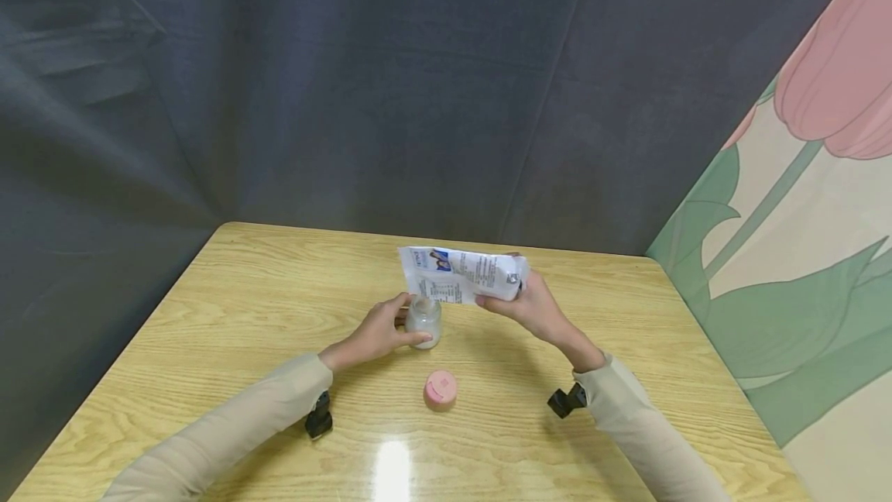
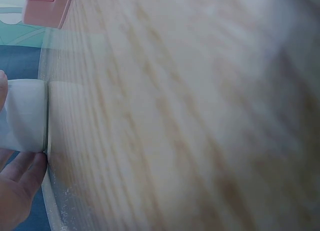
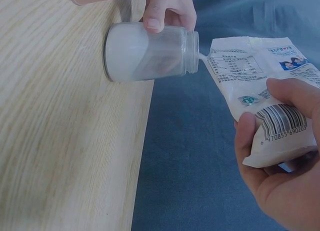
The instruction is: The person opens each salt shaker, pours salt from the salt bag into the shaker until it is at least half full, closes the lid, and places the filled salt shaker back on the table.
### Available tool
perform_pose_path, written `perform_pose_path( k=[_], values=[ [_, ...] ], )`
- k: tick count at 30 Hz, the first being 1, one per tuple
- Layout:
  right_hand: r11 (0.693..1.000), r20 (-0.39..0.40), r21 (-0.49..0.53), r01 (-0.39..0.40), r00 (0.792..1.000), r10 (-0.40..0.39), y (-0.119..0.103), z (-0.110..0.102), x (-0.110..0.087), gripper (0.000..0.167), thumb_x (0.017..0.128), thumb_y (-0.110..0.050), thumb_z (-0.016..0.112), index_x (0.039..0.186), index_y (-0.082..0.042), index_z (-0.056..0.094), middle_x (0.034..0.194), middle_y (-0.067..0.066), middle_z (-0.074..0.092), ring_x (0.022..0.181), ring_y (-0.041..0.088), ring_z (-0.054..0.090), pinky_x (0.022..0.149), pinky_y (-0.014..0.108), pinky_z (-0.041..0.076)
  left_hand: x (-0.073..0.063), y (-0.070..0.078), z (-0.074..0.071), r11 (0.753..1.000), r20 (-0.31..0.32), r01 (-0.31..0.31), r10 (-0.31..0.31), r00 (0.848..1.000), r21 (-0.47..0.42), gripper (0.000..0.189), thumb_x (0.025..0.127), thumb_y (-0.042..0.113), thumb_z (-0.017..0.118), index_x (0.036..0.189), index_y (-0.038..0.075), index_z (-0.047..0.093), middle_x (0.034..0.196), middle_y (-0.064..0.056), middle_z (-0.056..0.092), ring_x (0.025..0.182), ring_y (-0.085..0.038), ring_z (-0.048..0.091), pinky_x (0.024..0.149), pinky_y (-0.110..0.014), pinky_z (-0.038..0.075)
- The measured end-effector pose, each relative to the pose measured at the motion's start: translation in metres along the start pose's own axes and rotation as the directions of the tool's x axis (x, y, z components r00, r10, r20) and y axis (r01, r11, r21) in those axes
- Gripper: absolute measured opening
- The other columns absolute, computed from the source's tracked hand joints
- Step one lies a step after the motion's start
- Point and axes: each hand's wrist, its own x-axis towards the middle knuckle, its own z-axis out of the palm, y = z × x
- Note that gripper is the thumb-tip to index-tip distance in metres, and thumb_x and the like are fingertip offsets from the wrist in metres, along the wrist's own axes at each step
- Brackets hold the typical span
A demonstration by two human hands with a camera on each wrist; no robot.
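My left hand [image 1: 379,330] holds a small clear glass jar [image 1: 424,321] upright on the table, thumb on the near side and fingers round the back. White stuff [image 3: 125,50] fills the lower part of the jar, piled higher on one side. In my right hand [image 1: 540,308] is a white printed packet [image 1: 463,276], gripped at its barcode end and tipped over the jar. A thin white stream [image 3: 202,56] runs from the packet's corner into the jar's mouth. Nearer me stands a pink lid [image 1: 440,389], apart from both hands.
The wooden table [image 1: 279,269] carries the jar and the lid. Behind it hangs a dark curtain [image 1: 390,99], and a wall with painted flowers [image 1: 787,308] borders the right side. Each wrist bears a black camera mount [image 1: 319,415].
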Motion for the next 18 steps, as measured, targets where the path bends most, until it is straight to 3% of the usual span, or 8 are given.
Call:
perform_pose_path(
  k=[18],
  values=[
    [1.000, 0.021, 0.017, 0.015, 1.000, -0.015, -0.0001, 0.0015, 0.0005, 0.049, 0.080, 0.011, 0.076, 0.125, 0.003, 0.057, 0.120, 0.020, 0.065, 0.104, 0.031, 0.067, 0.079, 0.036, 0.060, -0.0002, 0.0008, -0.0007, 1.000, 0.006, -0.004, 0.004, 1.000, -0.012, 0.067, 0.081, 0.023, 0.084, 0.135, 0.001, 0.051, 0.126, -0.018, 0.062, 0.111, -0.032, 0.064, 0.093, -0.036, 0.055]
  ],
)
